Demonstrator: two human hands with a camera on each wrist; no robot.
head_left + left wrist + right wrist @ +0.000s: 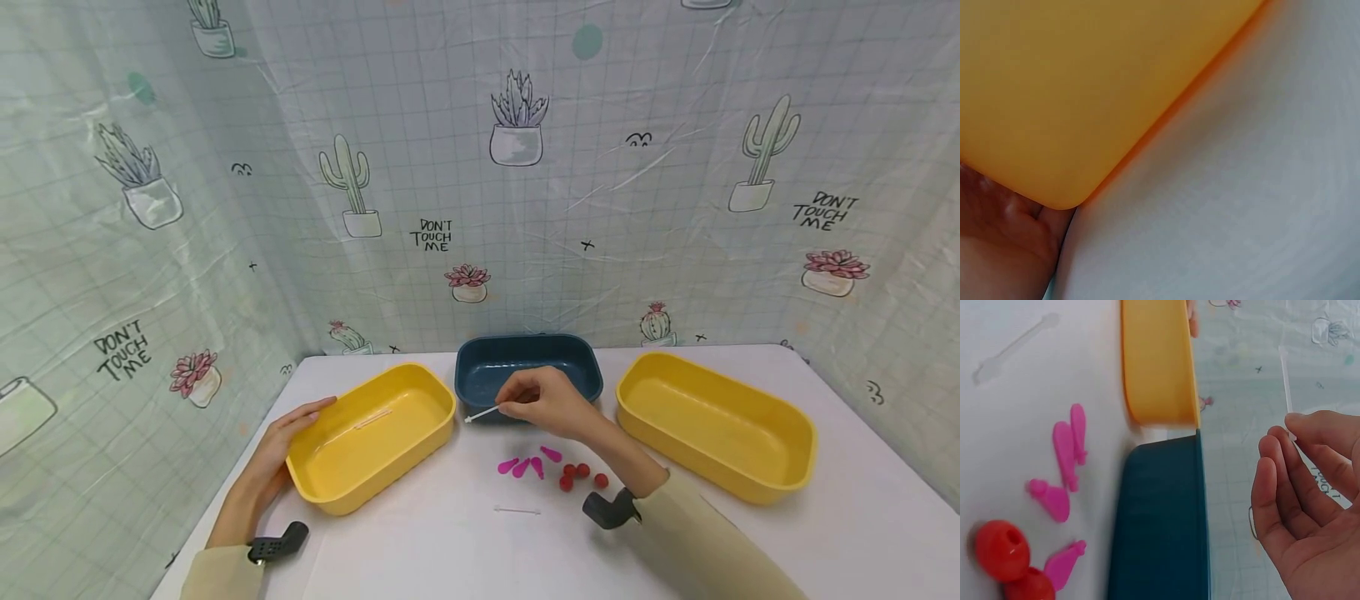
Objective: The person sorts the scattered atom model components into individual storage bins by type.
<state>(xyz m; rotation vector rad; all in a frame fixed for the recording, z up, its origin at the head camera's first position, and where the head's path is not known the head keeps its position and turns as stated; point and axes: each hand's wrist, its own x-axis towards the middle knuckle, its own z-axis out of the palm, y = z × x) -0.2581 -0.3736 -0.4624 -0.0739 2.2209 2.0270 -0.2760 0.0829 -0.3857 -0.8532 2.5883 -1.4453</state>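
Note:
My right hand (551,404) pinches one end of a thin white stick (482,413) between thumb and fingers, in front of the dark blue bin (528,342). In the right wrist view the same stick (1287,387) points away from the fingertips. My left hand (281,442) rests along the outer left side of the left yellow bin (390,467), its fingers fairly straight; the thumb is hidden. Thin pale sticks (372,419) lie inside that bin. A similar stick (517,510), with widened ends, lies on the white table.
Several pink club-shaped pieces (537,467) and several red balls with holes (566,482) lie on the table (420,550) near my right forearm. Another yellow bin (720,417) stands at the right. A patterned curtain (420,100) hangs behind the bins.

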